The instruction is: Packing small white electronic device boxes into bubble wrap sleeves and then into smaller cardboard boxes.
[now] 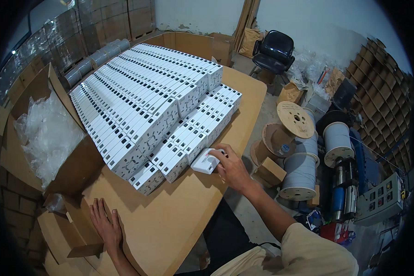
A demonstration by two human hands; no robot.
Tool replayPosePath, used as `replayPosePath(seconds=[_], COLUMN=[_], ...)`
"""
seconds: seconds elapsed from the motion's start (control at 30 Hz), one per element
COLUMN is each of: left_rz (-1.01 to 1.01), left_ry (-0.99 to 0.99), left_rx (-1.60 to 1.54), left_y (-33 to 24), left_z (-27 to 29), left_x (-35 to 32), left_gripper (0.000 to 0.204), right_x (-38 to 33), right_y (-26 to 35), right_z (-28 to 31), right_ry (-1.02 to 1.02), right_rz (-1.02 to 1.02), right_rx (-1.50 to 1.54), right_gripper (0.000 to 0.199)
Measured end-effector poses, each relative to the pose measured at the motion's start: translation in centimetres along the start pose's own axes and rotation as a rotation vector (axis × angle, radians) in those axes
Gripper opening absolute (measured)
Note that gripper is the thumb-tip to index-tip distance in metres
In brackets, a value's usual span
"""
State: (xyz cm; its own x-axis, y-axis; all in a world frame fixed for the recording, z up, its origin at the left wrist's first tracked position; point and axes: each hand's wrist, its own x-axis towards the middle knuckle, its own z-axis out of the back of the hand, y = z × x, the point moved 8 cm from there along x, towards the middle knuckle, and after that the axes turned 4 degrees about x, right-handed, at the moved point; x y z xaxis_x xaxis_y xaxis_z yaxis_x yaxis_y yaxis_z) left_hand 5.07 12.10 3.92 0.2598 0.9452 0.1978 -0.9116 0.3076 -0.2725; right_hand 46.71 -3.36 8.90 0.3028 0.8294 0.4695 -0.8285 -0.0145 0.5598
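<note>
A white unit (204, 162) is held near the centre of the frame by the right hand (230, 165), its fingers curled narrowly over the unit's right end. Small reddish print is borne on its upper face, too small to be made out. Whether it is resting on the table (184, 225) or slightly raised cannot be told. Just beyond it, a large stack of matching units (147, 99), marked with dark squares, is laid in tight rows across the upper centre. The left hand (107, 227) is laid flat at the lower left, fingers extended and slightly parted, nothing grasped, beside a small open box (85, 235) of brown cardboard. At the left, clear plastic bags (48, 138) are heaped in an open carton (83, 156). Faint printing is carried on the flange of a wooden spool (299, 118) at the right, and a blue round label (285, 148) is seen below it. Labelled buttons, illegible here, are set on a grey control box (379, 202) at the lower right.
</note>
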Motion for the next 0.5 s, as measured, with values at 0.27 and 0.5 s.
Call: replayPosePath(seconds=[0.27, 0.5], left_rz=[0.021, -0.013], left_ry=[-0.117, -0.293], left_rx=[-0.285, -0.53], left_y=[0.3, -0.3], left_z=[1.5, 3.7], left_x=[-0.8, -1.1], left_gripper=[0.04, 0.021], right_x=[0.0, 0.5], right_y=[5.3, 11.8], right_z=[0.7, -3.3], right_ry=[0.089, 0.201], right_rz=[0.078, 0.145], right_rx=[-0.116, -0.007], right_gripper=[0.04, 0.038])
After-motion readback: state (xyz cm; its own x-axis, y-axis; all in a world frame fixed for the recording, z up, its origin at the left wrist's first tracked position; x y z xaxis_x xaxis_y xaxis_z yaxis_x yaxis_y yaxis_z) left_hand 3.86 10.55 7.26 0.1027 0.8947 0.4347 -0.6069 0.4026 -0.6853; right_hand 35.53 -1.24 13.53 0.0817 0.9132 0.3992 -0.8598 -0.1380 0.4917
